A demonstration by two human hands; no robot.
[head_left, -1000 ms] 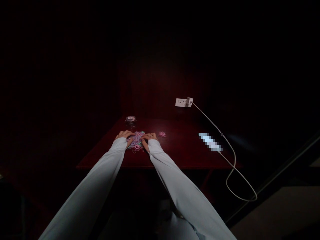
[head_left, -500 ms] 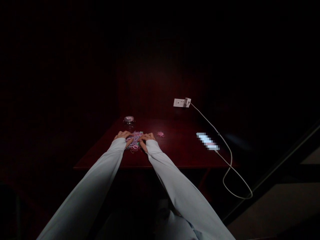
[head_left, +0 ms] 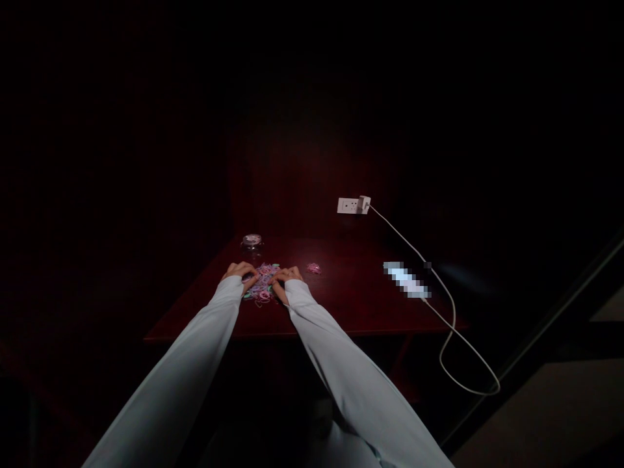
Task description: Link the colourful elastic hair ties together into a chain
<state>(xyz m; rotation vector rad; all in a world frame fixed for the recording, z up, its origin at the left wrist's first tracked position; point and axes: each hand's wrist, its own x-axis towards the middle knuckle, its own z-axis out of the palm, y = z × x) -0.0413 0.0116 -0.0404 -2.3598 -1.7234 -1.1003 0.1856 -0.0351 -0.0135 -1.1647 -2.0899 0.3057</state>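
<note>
A loose pile of small purple, pink and green bands (head_left: 264,283) lies on the dark red table (head_left: 351,312). At the pile's left edge is my left hand (head_left: 240,273), its fingers curled and touching the bands. My right hand (head_left: 288,279) rests at the right edge, fingers bent inward among the bands. Whether either hand grips a band is too small to make out. A small separate heap of pink bands (head_left: 314,268) sits right of my right hand.
A clear jar (head_left: 252,241) stands behind my left hand. On the right lies a blurred, lit phone (head_left: 406,279) with a white cable (head_left: 452,305) running to a plug in the wall socket (head_left: 348,206). The table's front edge is nearby.
The whole view has shifted slightly, so the table sits lower in the picture. My hands are a little farther apart around the pile, with more of the bands showing.
</note>
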